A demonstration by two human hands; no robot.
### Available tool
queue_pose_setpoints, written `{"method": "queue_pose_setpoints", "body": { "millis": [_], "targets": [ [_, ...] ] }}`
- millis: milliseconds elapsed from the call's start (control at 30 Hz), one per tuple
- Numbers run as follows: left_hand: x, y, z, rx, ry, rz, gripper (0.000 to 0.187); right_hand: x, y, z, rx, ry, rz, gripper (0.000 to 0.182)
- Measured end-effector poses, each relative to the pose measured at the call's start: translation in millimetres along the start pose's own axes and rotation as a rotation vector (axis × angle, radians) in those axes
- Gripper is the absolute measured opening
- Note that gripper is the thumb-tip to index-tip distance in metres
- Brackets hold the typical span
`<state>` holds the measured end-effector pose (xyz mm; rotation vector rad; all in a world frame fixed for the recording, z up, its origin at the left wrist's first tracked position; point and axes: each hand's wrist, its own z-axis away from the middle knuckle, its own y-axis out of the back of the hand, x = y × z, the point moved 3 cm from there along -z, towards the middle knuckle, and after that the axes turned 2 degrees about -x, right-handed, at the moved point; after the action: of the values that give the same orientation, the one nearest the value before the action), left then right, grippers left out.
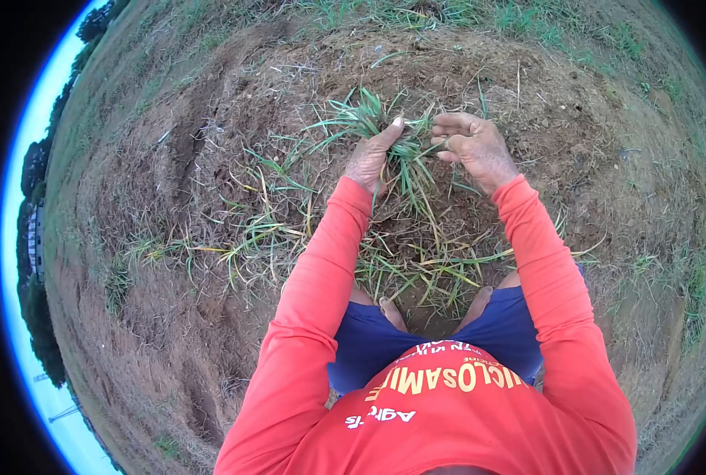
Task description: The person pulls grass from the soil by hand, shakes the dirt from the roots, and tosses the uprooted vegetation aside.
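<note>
We look down over our own chest at bare brown ground (171, 261), with both arms in orange sleeves (321, 261) stretched forward. Our left hand (372, 157) is closed around a tuft of grass (404, 158), the fingers (394, 127) wrapped on its left side with the thumb side uppermost. The green blades fan up and to the left above that hand, and longer blades hang down below it, between the two wrists.

Our right hand (473, 146) sits just beside the left one, on the right of the same tuft. Its fingers (448, 127) are curled inward and pinch the blades at the tuft's right side, so both hands grasp the grass together. The tuft is in the middle of the view, held above the soil, a little beyond our knees.

Below the hands, more grass lies loose on the ground (416, 269), green and yellowing blades spread in front of our blue shorts (369, 340). Another scatter of cut or pulled blades (250, 229) lies to the left of our left arm, reaching out over the dry earth.

The soil around is mostly bare and crumbly, with dry stalks mixed in. Thin green growth (543, 24) runs along the far edge of the ground, and sparse patches (697, 293) show at the right edge. Trees and pale sky (32, 158) curve along the left edge of the view.
</note>
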<state>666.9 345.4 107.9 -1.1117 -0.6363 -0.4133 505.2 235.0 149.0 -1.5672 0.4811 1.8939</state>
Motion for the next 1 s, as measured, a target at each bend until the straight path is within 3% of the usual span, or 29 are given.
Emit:
{"method": "queue_pose_setpoints", "body": {
  "millis": [167,400,533,600,667,733,833,1000],
  "targets": [
    [26,20,3,-0.072,-0.05,0.13,0.026,-7,28,-6,0.125,0.044,-0.009,0.032],
    [30,16,4,-0.012,-0.098,0.252,0.031,-16,21,-4,-0.013,0.033,-0.091,0.024],
    [22,4,0,-0.075,0.005,0.132,0.033,-10,-9,3,-0.064,-0.058,0.009,0.049],
    [5,-18,0,-0.048,-0.001,0.058,0.036,8,-21,0,-0.094,0.133,0.316,0.072],
    [-14,-15,0,-0.038,0.065,-0.024,0.042,19,-34,6,0.067,0.409,0.658,0.093],
    [-29,-27,9,-0.049,0.167,0.044,0.044,22,-36,9,0.007,0.479,0.682,0.088],
    [-28,-21,6,-0.084,0.153,0.079,0.044,23,-33,9,-0.112,0.46,0.715,0.076],
    [-24,-18,4,-0.126,0.127,0.091,0.04,30,-38,6,-0.013,0.523,0.679,0.057]
  ]
}}
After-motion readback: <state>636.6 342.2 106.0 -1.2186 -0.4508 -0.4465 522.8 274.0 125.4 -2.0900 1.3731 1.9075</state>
